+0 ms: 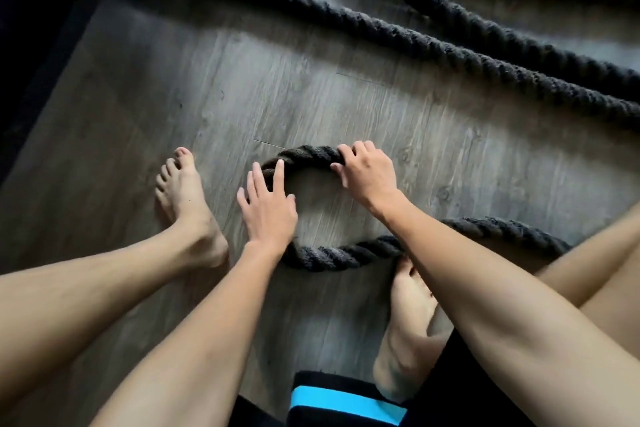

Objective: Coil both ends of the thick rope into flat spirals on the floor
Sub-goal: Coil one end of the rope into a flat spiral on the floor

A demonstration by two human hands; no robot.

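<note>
The left hand (268,206) presses with straight fingers on the rope (311,154) loop, while the right hand (369,172) grips its top.

The rope (339,255) lies in a ring on the floor (346,107), right of the left foot (187,204). More rope lies behind it.

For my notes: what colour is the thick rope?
The rope is dark grey, almost black; head view.
</note>
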